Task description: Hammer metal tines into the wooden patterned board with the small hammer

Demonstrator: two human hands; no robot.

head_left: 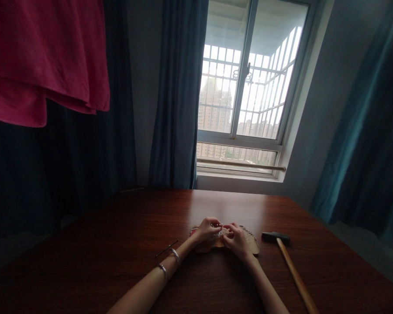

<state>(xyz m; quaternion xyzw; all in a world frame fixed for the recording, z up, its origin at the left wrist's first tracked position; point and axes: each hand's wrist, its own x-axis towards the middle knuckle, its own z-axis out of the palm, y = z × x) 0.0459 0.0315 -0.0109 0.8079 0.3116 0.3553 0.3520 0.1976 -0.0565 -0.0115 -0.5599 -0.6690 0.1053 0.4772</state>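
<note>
A flat tan board with a row of small pegs or holes along its edge (251,240) lies on the dark wooden table (118,253). Both hands rest on it, close together. My left hand (207,228) has its fingers curled in a pinch on a small pale strand or thread at the board's middle. My right hand (236,238) is closed too, fingers bent onto the same pale material. What exactly they pinch is too small to name. Two bangles sit on my left wrist (169,261).
A hammer (283,253) with a dark head and long wooden handle lies right of the board, handle running toward the near edge. A thin dark rod (166,248) lies left of my left wrist. Window and blue curtains stand behind the table; red cloth hangs upper left.
</note>
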